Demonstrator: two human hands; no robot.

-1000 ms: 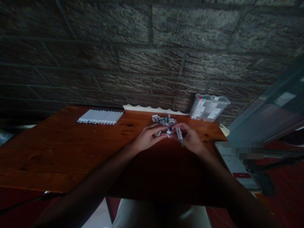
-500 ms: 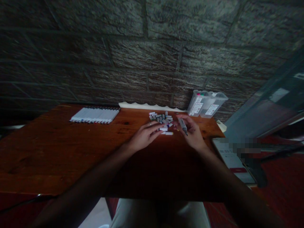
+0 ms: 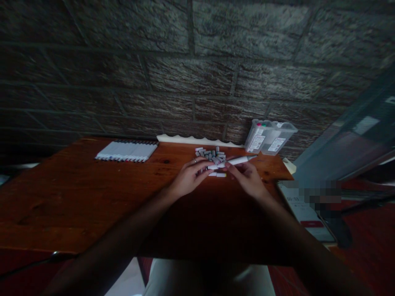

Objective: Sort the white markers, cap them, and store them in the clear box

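Centrally, above the bench, a white marker is gripped between the fingers of the right hand. A white cap is pinched by the left hand's fingers, near the marker's end. Loose caps are heaped just behind.

Dim overall | table's near side in deep shadow | soft blur | edges stretched

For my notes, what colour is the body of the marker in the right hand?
The marker has a white body, best seen in the head view.
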